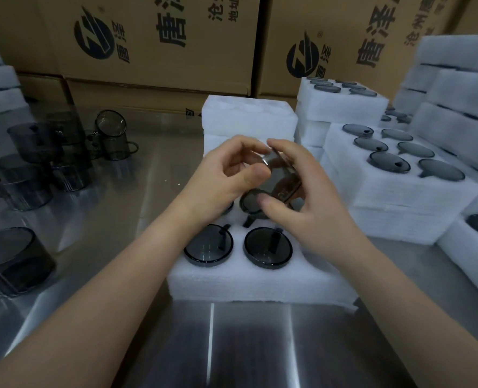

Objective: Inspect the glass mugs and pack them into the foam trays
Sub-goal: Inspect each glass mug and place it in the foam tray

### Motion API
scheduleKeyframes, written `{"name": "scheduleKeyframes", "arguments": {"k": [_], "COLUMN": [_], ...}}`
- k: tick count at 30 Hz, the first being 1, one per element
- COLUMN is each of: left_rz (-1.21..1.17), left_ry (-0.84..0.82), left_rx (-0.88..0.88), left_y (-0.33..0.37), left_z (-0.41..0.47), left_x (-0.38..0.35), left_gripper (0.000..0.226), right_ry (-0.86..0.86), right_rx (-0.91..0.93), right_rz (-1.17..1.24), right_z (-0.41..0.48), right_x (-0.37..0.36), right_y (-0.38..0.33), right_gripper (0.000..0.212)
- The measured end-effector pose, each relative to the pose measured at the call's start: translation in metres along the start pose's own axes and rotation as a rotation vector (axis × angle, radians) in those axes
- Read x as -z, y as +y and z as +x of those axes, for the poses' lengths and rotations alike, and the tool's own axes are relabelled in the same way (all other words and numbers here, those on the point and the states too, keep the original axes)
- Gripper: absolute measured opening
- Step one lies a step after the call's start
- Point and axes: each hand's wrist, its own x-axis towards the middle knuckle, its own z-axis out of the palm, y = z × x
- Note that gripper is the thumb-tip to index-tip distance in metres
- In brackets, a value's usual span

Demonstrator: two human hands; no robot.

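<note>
Forearms extended, left hand [229,175] and right hand [308,191] meet, curled fingers [284,148] pinching one glass mug [281,176] between them.

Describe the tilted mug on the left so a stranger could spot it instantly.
Start at the steel table, left of the near foam tray. Among the loose smoky mugs there, look to the back-right corner, near the cardboard boxes. That tilted mug alone shows its round end to the camera.

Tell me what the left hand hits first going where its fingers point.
The glass mug, gripped in the right hand; the left hand seems to be pinching its rim, though depth is unclear.
</note>
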Motion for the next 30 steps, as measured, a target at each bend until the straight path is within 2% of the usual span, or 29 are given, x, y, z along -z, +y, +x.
{"name": "scheduleKeyframes", "arguments": {"k": [5, 11, 14, 19, 24, 30], "left_rz": [0.271, 0.446, 0.502, 0.445, 0.405, 0.445], "left_ry": [-0.172, -0.140, -0.119, -0.105, -0.134, -0.152], "left_rx": [0.022, -0.062, -0.080, -0.090, -0.127, -0.233], "left_y": [0.007, 0.017, 0.019, 0.019, 0.016, 0.014], "left_z": [-0.001, -0.002, -0.002, -0.006, -0.007, -0.009], "left_x": [-0.004, -0.005, -0.003, -0.006, -0.008, -0.012], "left_gripper": [0.075, 0.097, 0.095, 0.096, 0.090, 0.085], "right_ry": [0.081, 0.101, 0.072, 0.116, 0.153, 0.191], "right_rx": [-0.107, -0.114, -0.101, -0.094, -0.210, -0.402], "right_rz": [0.107, 0.176, 0.188, 0.228, 0.293, 0.607], "right_z": [-0.001, -0.001, -0.002, -0.004, -0.001, 0.005], "right_x": [-0.001, -0.003, -0.004, -0.004, -0.005, -0.001], "right_y": [0.000, -0.001, 0.000, 0.001, 0.002, 0.003], "right_gripper": [0.043, 0.038, 0.034, 0.027, 0.030, 0.033]}}
